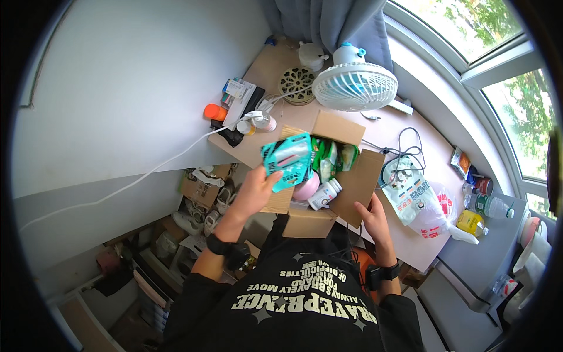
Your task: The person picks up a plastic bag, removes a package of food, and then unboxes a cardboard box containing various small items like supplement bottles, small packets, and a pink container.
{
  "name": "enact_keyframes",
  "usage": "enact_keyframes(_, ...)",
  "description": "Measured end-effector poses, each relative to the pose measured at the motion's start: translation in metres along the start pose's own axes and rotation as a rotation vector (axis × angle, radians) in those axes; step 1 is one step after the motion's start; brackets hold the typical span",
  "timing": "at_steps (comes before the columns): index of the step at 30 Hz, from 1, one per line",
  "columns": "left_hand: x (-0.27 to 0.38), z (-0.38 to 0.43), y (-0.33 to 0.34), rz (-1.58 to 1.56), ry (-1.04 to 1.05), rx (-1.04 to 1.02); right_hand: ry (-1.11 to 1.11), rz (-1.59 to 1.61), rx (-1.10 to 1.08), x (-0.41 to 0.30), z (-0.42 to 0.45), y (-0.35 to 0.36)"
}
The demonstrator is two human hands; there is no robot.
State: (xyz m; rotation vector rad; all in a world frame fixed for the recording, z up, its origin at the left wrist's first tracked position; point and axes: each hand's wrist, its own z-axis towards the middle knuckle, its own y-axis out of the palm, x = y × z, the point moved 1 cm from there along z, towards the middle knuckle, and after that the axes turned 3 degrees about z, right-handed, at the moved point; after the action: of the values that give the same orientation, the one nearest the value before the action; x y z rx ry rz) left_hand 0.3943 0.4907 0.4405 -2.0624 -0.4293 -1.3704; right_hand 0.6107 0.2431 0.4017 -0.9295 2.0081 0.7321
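My left hand [257, 189] grips a teal plastic pouch [288, 163] by its lower left edge, over the left side of an open cardboard box [338, 127]. The pouch bears writing and has a hang slot. My right hand [374, 218] pinches the box's raised right flap [360, 187]. Inside the box stand several green and white packets [327, 158]. A white bottle [323, 195] with a label lies tilted near the front, beside a round pink object [306, 187] partly covered by the pouch. The box's floor is mostly hidden.
Behind the box stands a white desk fan [355, 86] near a round openwork tin [297, 85]. Bottles [264, 121] and small boxes are at the left. A black cable [409, 154], plastic bags [404, 189] and drink bottles [488, 204] lie right. Shoes [189, 222] sit below the desk.
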Motion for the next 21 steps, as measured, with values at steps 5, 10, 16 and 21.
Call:
enact_keyframes(5,-0.054,0.017,0.011,0.115,-0.018,-0.01,-0.043,-0.121,0.125,0.04,0.01,0.003)
enact_keyframes(10,-0.095,0.036,0.011,0.206,0.017,0.007,-0.059,-0.104,0.157,0.071,0.029,0.013)
enact_keyframes(16,-0.111,0.049,0.011,0.241,-0.152,-0.069,-0.04,-0.046,0.135,0.075,0.044,0.017)
enact_keyframes(21,-0.098,0.055,0.001,0.371,0.063,0.067,-0.043,-0.005,0.1,0.072,0.048,0.012)
